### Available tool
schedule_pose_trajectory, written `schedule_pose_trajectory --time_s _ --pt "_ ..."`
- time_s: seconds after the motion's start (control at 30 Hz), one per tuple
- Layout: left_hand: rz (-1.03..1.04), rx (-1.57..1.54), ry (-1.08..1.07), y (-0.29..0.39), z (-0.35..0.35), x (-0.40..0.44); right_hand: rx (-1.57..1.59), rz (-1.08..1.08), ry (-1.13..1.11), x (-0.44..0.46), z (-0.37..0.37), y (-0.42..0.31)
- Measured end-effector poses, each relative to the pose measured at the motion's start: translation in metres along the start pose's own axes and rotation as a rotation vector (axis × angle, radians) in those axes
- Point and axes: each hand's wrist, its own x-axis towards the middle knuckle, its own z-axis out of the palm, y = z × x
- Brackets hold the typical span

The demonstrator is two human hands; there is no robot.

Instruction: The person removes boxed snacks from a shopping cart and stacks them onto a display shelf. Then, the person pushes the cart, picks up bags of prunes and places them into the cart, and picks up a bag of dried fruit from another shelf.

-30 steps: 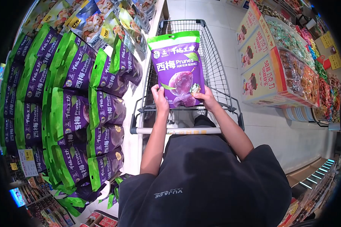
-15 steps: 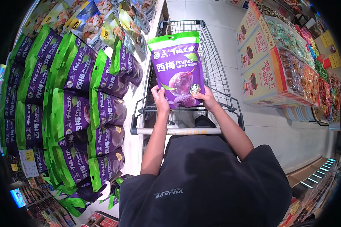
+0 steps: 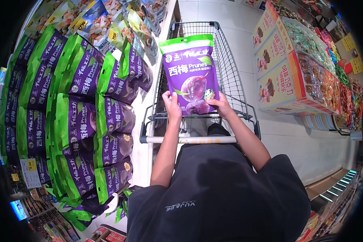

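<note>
A purple bag of prunes point(image 3: 189, 76) with a green top strip is held upright, its printed front facing me. My left hand point(image 3: 172, 105) grips its lower left edge, thumb on the front. At the lower right edge, my right hand point(image 3: 220, 105) is closed on the bag, its thumb across the front. The fingers behind the bag are hidden. Beneath it stands a wire shopping cart point(image 3: 234, 80), whose pale handle bar point(image 3: 161, 139) runs below my forearms.
Rows of matching prune bags point(image 3: 82, 117) fill the left shelf, with nut bags point(image 3: 103, 24) farther back. To the right stands a printed carton display point(image 3: 280, 72) holding wrapped sweets point(image 3: 316, 80). A shelf with lit strips point(image 3: 336, 185) is at lower right.
The prune bag has shifted very slightly to the right in both hands. The cart and the shelves look the same.
</note>
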Motion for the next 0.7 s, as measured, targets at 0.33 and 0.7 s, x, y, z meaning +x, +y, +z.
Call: schedule_pose_trajectory --time_s 0.33,0.7 --pt "-0.015 0.009 -0.016 0.003 0.002 -0.002 0.019 0.010 -0.007 0.000 -0.001 0.001" --pt "-0.020 0.077 0.039 0.016 0.010 -0.006 0.014 0.016 -0.018 0.001 -0.004 0.002"
